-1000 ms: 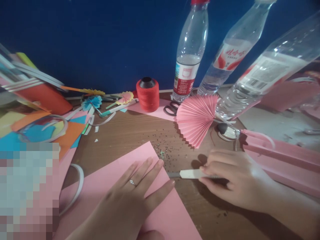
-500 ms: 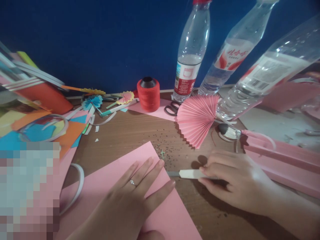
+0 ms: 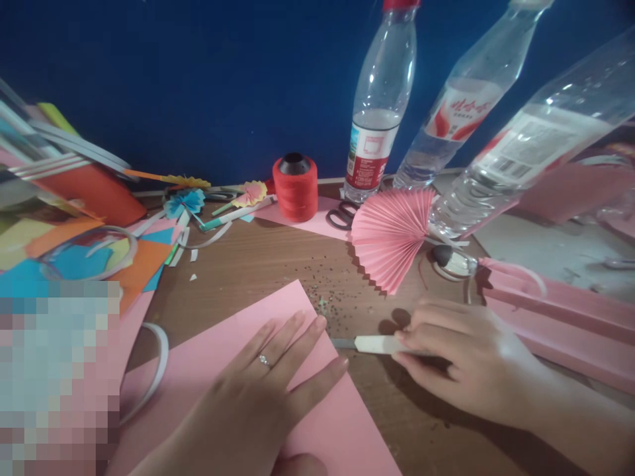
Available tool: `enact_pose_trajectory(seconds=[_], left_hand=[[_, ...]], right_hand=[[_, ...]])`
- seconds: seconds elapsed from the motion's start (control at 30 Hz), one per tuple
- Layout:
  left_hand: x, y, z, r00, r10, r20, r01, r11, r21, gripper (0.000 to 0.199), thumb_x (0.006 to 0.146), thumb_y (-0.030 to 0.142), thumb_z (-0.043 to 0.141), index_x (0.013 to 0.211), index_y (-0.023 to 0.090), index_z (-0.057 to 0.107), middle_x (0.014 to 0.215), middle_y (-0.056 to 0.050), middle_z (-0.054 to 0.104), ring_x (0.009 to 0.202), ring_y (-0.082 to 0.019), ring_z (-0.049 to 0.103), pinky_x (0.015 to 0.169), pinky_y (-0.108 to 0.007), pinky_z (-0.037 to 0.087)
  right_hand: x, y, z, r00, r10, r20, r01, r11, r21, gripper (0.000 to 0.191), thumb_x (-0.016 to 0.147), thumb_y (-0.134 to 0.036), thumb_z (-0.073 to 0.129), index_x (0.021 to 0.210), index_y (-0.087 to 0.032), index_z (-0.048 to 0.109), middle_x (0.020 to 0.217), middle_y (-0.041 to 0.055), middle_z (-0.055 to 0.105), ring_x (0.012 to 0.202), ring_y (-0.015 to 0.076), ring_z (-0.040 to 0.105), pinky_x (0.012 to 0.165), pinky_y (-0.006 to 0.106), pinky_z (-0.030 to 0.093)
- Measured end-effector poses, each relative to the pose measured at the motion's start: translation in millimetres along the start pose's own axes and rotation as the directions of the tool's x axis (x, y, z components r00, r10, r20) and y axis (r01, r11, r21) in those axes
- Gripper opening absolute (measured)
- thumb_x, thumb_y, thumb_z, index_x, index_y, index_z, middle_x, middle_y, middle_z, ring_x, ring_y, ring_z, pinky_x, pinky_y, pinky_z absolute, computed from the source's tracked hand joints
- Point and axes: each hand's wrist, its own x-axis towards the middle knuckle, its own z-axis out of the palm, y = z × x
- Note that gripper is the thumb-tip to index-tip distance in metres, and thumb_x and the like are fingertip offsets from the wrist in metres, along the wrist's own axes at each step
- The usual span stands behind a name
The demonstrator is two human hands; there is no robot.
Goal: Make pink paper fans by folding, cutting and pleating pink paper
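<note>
A sheet of pink paper (image 3: 218, 350), with a straight edge slanting down to the right, lies on the brown table. My left hand (image 3: 262, 396) presses flat on it, fingers spread, a ring on one finger. Pinched in my right hand (image 3: 456, 357) is a white-handled craft knife (image 3: 377, 344). Its thin grey blade points left and meets the paper's right edge; its tip is hidden there, apparently under the sheet. Small dark specks (image 3: 337, 307) are scattered on the wood beyond the blade.
A pink pleated paper fan (image 3: 391, 235) lies behind my right hand, near black-handled scissors (image 3: 341, 215). Behind stand a red thread spool (image 3: 296, 188) and plastic bottles (image 3: 374, 145). Coloured paper scraps (image 3: 143, 264) and a red box (image 3: 94, 195) are at left, folded pink paper (image 3: 560, 330) at right.
Almost nothing differs. Both hands, the pink paper and the craft knife keep their places, with only a very slight shift of the view.
</note>
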Motion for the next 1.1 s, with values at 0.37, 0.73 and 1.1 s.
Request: enact_pose_trajectory(seconds=[0.37,0.73,1.1], left_hand=[[1,0,-2.3,1.0,0.015,-0.022,-0.014,0.999,0.036,0.058,0.077,0.039,0.059,0.133,0.031,0.046,0.146,-0.004,0.037,0.13,-0.029,0.038,0.105,-0.046,0.034],[1,0,-3.2,0.998,0.034,-0.053,-0.031,0.998,0.055,0.06,0.075,0.042,0.061,0.132,0.03,0.047,0.145,-0.004,0.039,0.129,-0.028,0.039,0.106,-0.045,0.034],[-10,2,11.1,0.982,0.054,-0.182,-0.014,0.977,0.213,0.063,0.078,0.046,0.058,0.13,0.014,0.044,0.139,-0.013,0.044,0.133,-0.028,0.033,0.112,-0.04,0.023]], right_hand=[[0,0,-1,1.0,-0.002,-0.005,0.002,1.0,-0.003,0.011,0.08,-0.01,0.056,0.074,-0.016,0.063,0.064,0.0017,0.052,0.06,0.0138,0.045,0.054,0.028,0.031],[0,-2,-3,0.999,-0.008,-0.039,0.008,1.0,0.001,0.01,0.08,-0.01,0.057,0.072,-0.015,0.062,0.063,0.0013,0.053,0.059,0.0133,0.046,0.053,0.027,0.031],[-2,-16,6,0.998,0.042,-0.047,-0.043,0.999,-0.02,0.012,0.081,-0.01,0.054,0.075,-0.015,0.062,0.063,0.0023,0.053,0.058,0.0139,0.047,0.053,0.027,0.033]])
